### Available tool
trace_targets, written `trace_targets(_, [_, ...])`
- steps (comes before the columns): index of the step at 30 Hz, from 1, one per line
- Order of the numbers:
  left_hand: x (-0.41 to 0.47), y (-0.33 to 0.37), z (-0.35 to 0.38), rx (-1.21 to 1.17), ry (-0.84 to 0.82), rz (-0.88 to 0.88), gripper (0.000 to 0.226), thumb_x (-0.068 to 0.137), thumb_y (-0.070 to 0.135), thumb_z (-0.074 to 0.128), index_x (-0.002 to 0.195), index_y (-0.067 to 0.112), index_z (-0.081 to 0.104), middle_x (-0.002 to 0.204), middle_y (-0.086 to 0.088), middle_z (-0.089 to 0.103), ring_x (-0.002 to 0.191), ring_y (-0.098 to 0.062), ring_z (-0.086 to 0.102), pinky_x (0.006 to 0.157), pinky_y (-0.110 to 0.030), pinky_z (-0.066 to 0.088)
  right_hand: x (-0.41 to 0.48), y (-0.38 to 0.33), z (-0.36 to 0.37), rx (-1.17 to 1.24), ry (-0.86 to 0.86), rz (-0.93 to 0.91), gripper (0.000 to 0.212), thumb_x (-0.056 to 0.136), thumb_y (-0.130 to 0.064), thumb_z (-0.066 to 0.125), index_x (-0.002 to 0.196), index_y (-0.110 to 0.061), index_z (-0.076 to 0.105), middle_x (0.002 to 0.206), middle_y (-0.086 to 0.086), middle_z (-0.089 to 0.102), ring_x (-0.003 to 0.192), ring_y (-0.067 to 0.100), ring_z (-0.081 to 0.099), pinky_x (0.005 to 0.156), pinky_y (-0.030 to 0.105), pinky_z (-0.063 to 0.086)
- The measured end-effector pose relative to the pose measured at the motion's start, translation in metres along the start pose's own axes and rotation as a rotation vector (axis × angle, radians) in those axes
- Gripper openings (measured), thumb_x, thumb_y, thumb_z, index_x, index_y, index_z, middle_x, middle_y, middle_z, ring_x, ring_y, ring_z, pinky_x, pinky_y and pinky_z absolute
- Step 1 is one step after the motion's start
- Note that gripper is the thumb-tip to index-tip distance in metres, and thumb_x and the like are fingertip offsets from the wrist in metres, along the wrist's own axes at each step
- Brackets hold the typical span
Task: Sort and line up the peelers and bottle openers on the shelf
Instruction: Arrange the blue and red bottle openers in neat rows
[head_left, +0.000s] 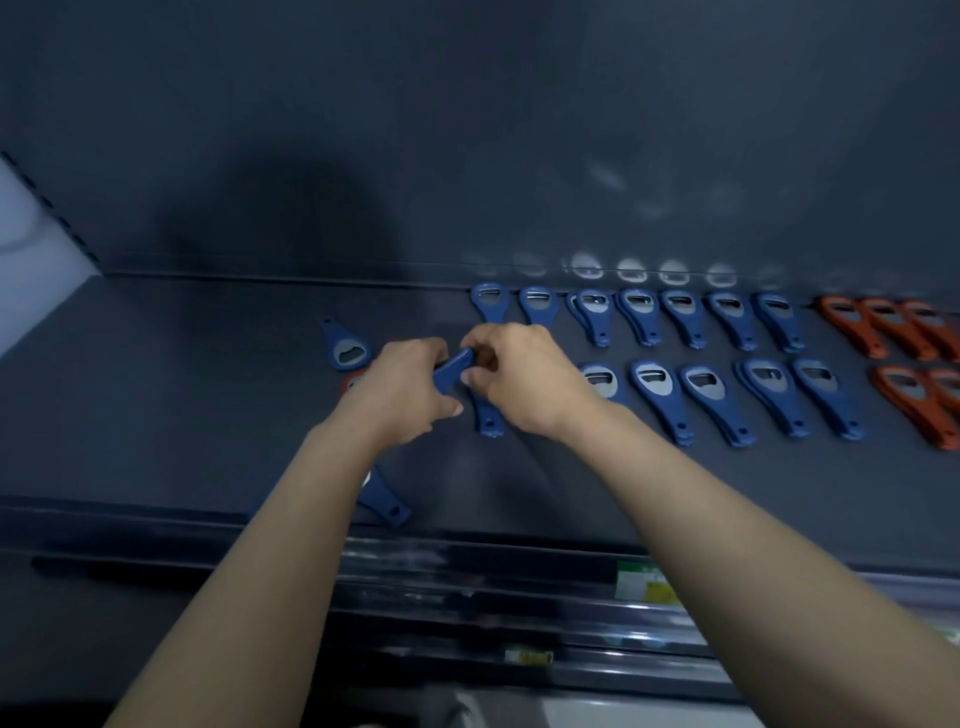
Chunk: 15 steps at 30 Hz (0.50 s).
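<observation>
Hands both pinch one blue opener (453, 370): left hand (405, 387), right hand (524, 382). Likely light, stiff, slick plastic; best held by handle.

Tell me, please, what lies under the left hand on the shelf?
The head of an orange-red tool peeks out beside the left hand; the rest is covered, so its type cannot be told.

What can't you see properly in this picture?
Head view:
- Blue tool: its top is hidden by the left hand and right hand, so peeler or opener is unclear.
- Lone orange tool: mostly under the left hand.
- Orange tools: cut off by the right edge.
- Shelf label: too blurred to read.
</observation>
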<state>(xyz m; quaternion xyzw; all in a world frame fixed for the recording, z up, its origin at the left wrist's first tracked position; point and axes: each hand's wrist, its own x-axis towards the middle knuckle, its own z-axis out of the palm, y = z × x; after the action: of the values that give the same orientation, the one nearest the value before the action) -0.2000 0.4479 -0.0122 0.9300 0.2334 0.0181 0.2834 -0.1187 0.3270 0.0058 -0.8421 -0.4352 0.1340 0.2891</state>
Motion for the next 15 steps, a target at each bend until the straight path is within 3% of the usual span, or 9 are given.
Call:
trace_targets(1, [0.000,-0.005,-0.005,-0.034,-0.012,-0.026,0.026,0.075,0.017,0.074,0.076,0.018,0.048,0.085,-0.006,0.057,0.060,-0.023,0.065,0.045,-0.034,0.051,0.003,-0.002,0.003,0.048,0.003,-0.005,0.015,0.090,-0.018,0.059,0.102,-0.012,0.065,0.088,0.007,0.065,0.084,0.023,0.060,0.073,0.035,0.051])
trace_targets(4, [0.002,-0.019,-0.018,-0.121,-0.067,-0.030,0.031,0.071,0.025,0.080,0.079,0.023,0.051,0.086,0.002,0.057,0.054,-0.013,0.064,0.054,-0.036,0.052,0.017,-0.006,0.010,0.211,0.024,-0.004,0.011,0.089,-0.024,0.063,0.089,-0.014,0.067,0.073,-0.002,0.061,0.069,0.012,0.055,0.059,0.020,0.044])
trace_targets(8, [0.011,-0.048,-0.042,-0.338,0.035,-0.039,0.027,0.069,0.019,0.082,0.084,0.016,0.060,0.074,0.002,0.061,0.059,-0.005,0.056,0.054,-0.017,0.044,0.036,-0.002,0.021,0.268,0.151,0.088,0.013,0.087,-0.019,0.063,0.075,-0.015,0.063,0.061,-0.007,0.053,0.057,0.006,0.049,0.047,0.010,0.036])
trace_targets(10, [0.018,-0.067,-0.052,-0.199,0.147,-0.055,0.023,0.079,0.007,0.071,0.099,0.009,0.063,0.092,-0.005,0.064,0.082,-0.015,0.061,0.072,-0.022,0.046,0.044,0.000,0.025,0.285,0.232,0.145,0.012,0.088,-0.017,0.060,0.077,-0.013,0.062,0.063,-0.005,0.055,0.059,0.010,0.051,0.050,0.016,0.038])
trace_targets(12, [0.026,-0.085,-0.057,-0.019,0.190,-0.037,0.037,0.082,-0.010,0.055,0.117,0.002,0.061,0.117,-0.013,0.058,0.110,-0.025,0.055,0.092,-0.024,0.037,0.051,0.001,0.028,0.309,0.298,0.182,0.009,0.088,-0.013,0.057,0.080,-0.015,0.060,0.065,-0.006,0.056,0.063,0.011,0.052,0.056,0.019,0.039])
trace_targets(15, [0.041,-0.100,-0.057,0.094,-0.011,0.000,0.061,0.082,-0.016,0.046,0.138,0.010,0.045,0.148,-0.006,0.036,0.139,-0.023,0.027,0.109,-0.021,0.017,0.062,-0.001,0.033,0.334,0.364,0.234,0.008,0.088,-0.012,0.055,0.082,-0.017,0.059,0.075,0.000,0.063,0.075,0.018,0.060,0.067,0.025,0.046])
